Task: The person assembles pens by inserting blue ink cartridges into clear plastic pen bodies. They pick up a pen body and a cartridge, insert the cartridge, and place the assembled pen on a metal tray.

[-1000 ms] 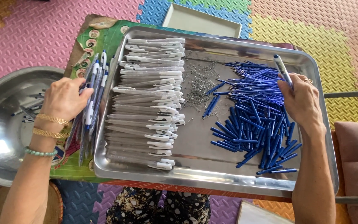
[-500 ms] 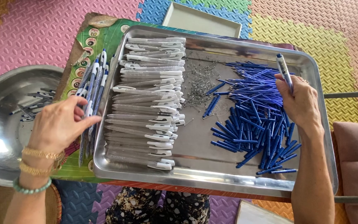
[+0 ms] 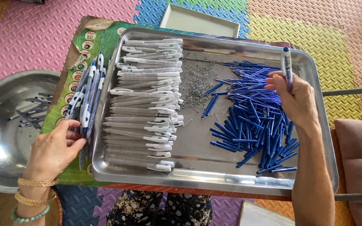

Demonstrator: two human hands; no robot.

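Over the steel tray (image 3: 315,121), at about two o'clock, my right hand (image 3: 296,100) grips one blue-and-white pen (image 3: 287,67) upright above the heap of blue pen parts (image 3: 256,121), much as it did a second ago. What changed is my left hand (image 3: 55,148): it has dropped from the upper stack to eight o'clock, fingers loosely curled against the finished pens (image 3: 86,98) lying on the green board (image 3: 84,46) just outside the tray's rim, holding nothing I can see. I judge a finished pen was just laid down; clear barrels (image 3: 143,109) and springs (image 3: 197,83) wait mid-tray.
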